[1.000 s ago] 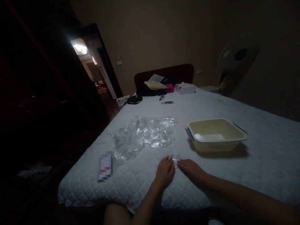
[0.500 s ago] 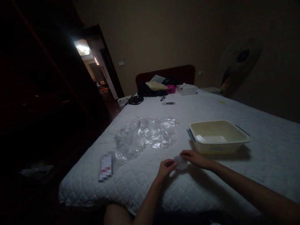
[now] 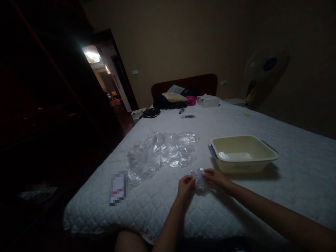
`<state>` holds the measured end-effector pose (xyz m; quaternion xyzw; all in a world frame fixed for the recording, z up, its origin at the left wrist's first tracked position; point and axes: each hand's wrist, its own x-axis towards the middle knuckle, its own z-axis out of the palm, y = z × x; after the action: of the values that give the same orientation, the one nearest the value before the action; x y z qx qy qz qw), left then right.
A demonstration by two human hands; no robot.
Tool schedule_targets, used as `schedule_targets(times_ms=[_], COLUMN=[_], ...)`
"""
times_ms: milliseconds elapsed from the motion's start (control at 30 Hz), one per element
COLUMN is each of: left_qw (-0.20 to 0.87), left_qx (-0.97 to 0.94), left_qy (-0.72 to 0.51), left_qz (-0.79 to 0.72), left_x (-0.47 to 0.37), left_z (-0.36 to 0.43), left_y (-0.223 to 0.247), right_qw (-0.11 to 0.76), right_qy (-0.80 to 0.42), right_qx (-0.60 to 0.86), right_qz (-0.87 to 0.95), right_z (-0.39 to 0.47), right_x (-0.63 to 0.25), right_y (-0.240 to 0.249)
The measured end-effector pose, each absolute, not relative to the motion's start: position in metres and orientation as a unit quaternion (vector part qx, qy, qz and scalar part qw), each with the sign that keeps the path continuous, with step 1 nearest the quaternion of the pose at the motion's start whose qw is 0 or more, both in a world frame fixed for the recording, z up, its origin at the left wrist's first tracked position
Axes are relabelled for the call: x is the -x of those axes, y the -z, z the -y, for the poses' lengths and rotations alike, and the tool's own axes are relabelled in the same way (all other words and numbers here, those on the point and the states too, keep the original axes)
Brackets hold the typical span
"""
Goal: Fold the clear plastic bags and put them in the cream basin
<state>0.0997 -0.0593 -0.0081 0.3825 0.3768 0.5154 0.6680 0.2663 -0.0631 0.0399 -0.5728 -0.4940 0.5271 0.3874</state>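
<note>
Between my hands is a small clear plastic bag (image 3: 200, 179), held just above the near part of the bed. My left hand (image 3: 186, 186) pinches its left edge with thumb and fingers. On the other side, my right hand (image 3: 215, 177) grips the bag's right upper edge. Whether anything lies inside the bag is too dim to tell. A large crumpled sheet of clear plastic (image 3: 168, 150) spreads over the quilt beyond my left hand. Just behind my right hand stands a cream plastic basin (image 3: 244, 165) with grey handles.
A white quilted cover (image 3: 147, 210) lies over the bed. To the left is a blurred-out white item (image 3: 118, 188). Farther back are a small packaged item (image 3: 188, 116), a white box (image 3: 208, 101), a black bag (image 3: 151, 112) and piled cloth (image 3: 168, 102). A fan (image 3: 267, 64) stands at right.
The small bag is spread a little wider and shows more clearly between my fingers. Both hands have shifted slightly, still gripping it. The view has moved a little.
</note>
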Motion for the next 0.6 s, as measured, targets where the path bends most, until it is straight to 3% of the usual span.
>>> schedule_targets(times_ms=[333,600], left_qw=[0.735,0.762], left_qx=[-0.366,-0.334], left_qy=[-0.478,-0.479], left_qz=[-0.313,-0.28], left_x=[-0.097,-0.091], left_z=[0.066,0.066], left_y=[0.011,0.014], right_qw=[0.417,0.463], right_qy=[-0.447,-0.356], right_qx=[0.542,0.548], right_qz=[0.577,0.599], right_z=[0.061,0.04], right_x=[-0.271,-0.338], right_y=[-0.054,-0.135])
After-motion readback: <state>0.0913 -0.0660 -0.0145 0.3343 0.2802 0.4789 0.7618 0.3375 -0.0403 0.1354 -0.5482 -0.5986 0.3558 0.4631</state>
